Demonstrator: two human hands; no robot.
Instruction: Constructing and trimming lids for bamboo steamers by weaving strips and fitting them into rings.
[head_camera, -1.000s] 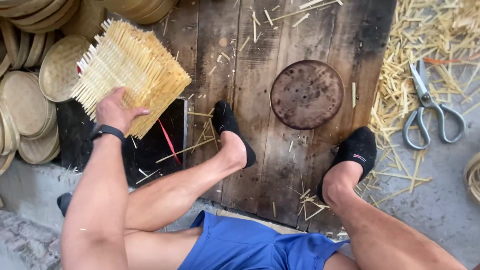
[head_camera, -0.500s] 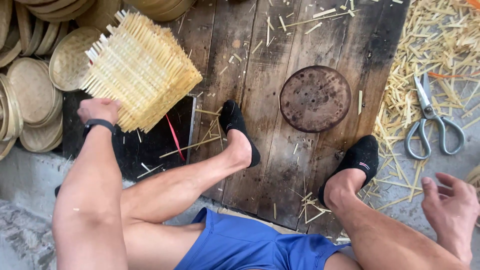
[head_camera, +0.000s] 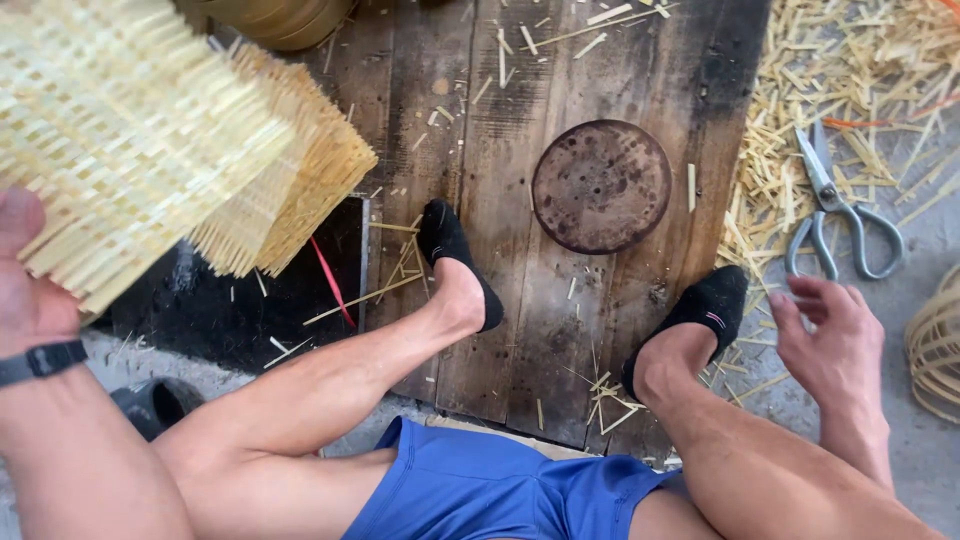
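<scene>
The left hand (head_camera: 28, 290), a dark band at its wrist, is closed on the near edge of a square woven bamboo mat (head_camera: 120, 130) and holds it lifted and tilted at the left of the view, its loose splint ends sticking out all round; the right hand (head_camera: 835, 335) hangs empty and half open, fingers loosely spread, just above the gravelly ground beside the right foot and near the scissors (head_camera: 835, 215), not touching them; so the step in hand, as I judge it, is taking up a mat with one hand while the other goes for the cutting tool. Under the lifted mat a second woven mat (head_camera: 300, 190) lies on a dark slab (head_camera: 260, 300), partly over a red strip; the wide dark wooden board (head_camera: 500, 120) spreads under both black-socked feet, littered with bamboo offcuts; on it, between the feet and a little beyond them, rests a round rusty metal disc (head_camera: 600, 185); to the right of the board a heap of pale bamboo trimmings (head_camera: 880, 90) covers the ground, and the scissors lie on its edge with blades partly apart and handles toward the hand. The next move, to my eye, calls for the right fingers to slip into the scissor loops and close firmly, and for the left hand to steady the mat so its ragged ends come within reach.
</scene>
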